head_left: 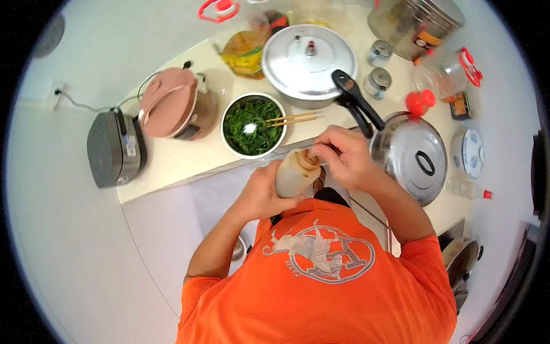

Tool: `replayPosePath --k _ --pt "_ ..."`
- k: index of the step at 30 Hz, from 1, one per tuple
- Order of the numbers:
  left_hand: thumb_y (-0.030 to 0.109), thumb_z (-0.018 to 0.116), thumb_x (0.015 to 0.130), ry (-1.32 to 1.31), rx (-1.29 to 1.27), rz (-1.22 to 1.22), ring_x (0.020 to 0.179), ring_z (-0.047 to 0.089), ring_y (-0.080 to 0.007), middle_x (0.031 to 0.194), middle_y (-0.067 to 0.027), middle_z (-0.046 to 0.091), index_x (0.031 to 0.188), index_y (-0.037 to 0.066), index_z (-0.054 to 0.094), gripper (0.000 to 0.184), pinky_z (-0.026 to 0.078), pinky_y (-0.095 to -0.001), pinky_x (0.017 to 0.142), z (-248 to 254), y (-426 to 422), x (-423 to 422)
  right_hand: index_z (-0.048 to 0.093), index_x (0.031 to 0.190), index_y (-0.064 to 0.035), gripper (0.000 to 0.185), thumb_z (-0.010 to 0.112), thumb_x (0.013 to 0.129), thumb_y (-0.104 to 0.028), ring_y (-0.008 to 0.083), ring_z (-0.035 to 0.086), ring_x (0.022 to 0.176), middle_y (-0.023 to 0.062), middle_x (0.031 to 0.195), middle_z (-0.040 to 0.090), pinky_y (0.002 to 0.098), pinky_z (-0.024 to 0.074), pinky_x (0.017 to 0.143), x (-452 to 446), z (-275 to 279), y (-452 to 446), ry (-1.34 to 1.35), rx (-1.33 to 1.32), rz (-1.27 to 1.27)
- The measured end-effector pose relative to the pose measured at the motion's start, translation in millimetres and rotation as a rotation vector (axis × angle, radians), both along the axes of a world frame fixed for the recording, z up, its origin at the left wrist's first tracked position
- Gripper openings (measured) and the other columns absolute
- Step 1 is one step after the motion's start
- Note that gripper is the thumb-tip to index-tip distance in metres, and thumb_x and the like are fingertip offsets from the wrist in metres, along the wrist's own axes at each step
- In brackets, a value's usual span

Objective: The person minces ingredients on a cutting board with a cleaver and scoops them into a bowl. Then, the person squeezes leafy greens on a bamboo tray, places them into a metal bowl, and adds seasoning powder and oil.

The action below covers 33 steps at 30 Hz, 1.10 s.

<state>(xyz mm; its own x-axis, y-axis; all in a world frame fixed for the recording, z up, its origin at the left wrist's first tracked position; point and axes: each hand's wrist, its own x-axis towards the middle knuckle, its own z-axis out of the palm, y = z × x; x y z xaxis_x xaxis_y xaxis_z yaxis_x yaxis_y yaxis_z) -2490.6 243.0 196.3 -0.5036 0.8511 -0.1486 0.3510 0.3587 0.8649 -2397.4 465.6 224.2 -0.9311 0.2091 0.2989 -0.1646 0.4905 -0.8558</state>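
My left hand (261,194) is wrapped round a whitish, cloudy jar (293,176) with brown stains about its neck. The jar is held in front of my body, tilted, its mouth pointing up and to the right. At that mouth, my right hand (346,156) has its fingers pinched together; what they hold, if anything, is hard to make out. Just beyond the hands, on the counter, stands a white-rimmed bowl (227,136) of dark green leafy vegetables (251,125). A pair of wooden chopsticks (295,118) rests in it, sticking out to the right.
The cream counter (166,163) carries a pink electric appliance (169,106), a dark grey appliance (109,150), a pressure cooker (306,60) with a black handle, and a lidded steel pot (409,155). Two small tins (378,80) stand between the pots. A red-capped bottle (465,188) lies at the right.
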Motion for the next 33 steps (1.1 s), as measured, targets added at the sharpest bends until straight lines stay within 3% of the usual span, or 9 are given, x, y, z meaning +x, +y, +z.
replayPosePath --k 3,4,8,11,21,33 --pt "0.031 0.089 0.069 -0.149 0.018 0.089 0.095 0.073 -0.0366 0.104 -0.0252 0.072 0.12 -0.008 0.059 0.07 0.056 -0.041 0.086 -18.7 -36.1 -10.1 0.068 0.093 0.0032 0.01 0.069 0.094 -0.006 0.0102 0.06 0.068 0.0071 0.077 0.068 0.0258 0.0489 0.065 -26.0 -19.5 -38.6 -0.122 -0.224 -0.046" --pt "0.031 0.089 0.07 -0.191 -0.001 0.109 0.096 0.073 -0.0347 0.105 -0.0243 0.072 0.121 -0.008 0.06 0.07 0.056 -0.0404 0.086 -25.4 -47.8 -12.5 0.069 0.095 0.0037 0.012 0.068 0.097 -0.008 0.0078 0.06 0.07 0.0046 0.078 0.069 0.0242 0.0497 0.067 -34.7 -35.8 -47.1 -0.155 -0.365 -0.036" --pt "0.032 0.088 0.073 -0.306 -0.049 0.198 0.096 0.071 -0.0255 0.105 -0.0185 0.073 0.12 -0.006 0.063 0.066 0.055 -0.0362 0.087 -29.7 -78.7 -29.0 0.072 0.093 0.0046 0.019 0.069 0.098 -0.013 0.0062 0.06 0.067 0.0039 0.077 0.07 0.0235 0.0479 0.058 -63.8 -74.6 -73.0 -0.18 -0.649 -0.138" --pt "0.036 0.087 0.075 -0.305 -0.077 0.23 0.094 0.07 -0.0238 0.102 -0.0168 0.074 0.117 -0.005 0.066 0.062 0.055 -0.0358 0.086 -49.6 -97.2 -33.9 0.073 0.094 0.0034 0.018 0.069 0.098 -0.014 0.0073 0.061 0.067 0.0045 0.077 0.07 0.0236 0.0497 0.057 -71.1 -85.5 -84.2 -0.336 -0.693 -0.169" --pt "0.039 0.083 0.08 -0.482 -0.159 0.289 0.077 0.068 -0.017 0.085 -0.0094 0.074 0.094 -0.001 0.074 0.043 0.054 -0.0342 0.074 -90.3 -110.6 -51.3 0.073 0.096 0.0033 0.02 0.068 0.099 -0.016 0.0107 0.064 0.068 0.0068 0.08 0.072 0.0257 0.0528 0.058 -87.8 -131.2 -95.7 -0.461 -0.759 -0.176" --pt "0.04 0.084 0.079 -0.521 -0.242 0.346 0.08 0.07 -0.0189 0.089 -0.0115 0.075 0.098 -0.004 0.073 0.05 0.055 -0.0341 0.076 -92.0 -96.4 -70.8 0.073 0.096 0.0027 0.019 0.068 0.099 -0.015 0.0108 0.062 0.064 0.0071 0.079 0.071 0.0258 0.0534 0.057 -104.2 -143.4 -89.2 -0.493 -0.758 -0.208"
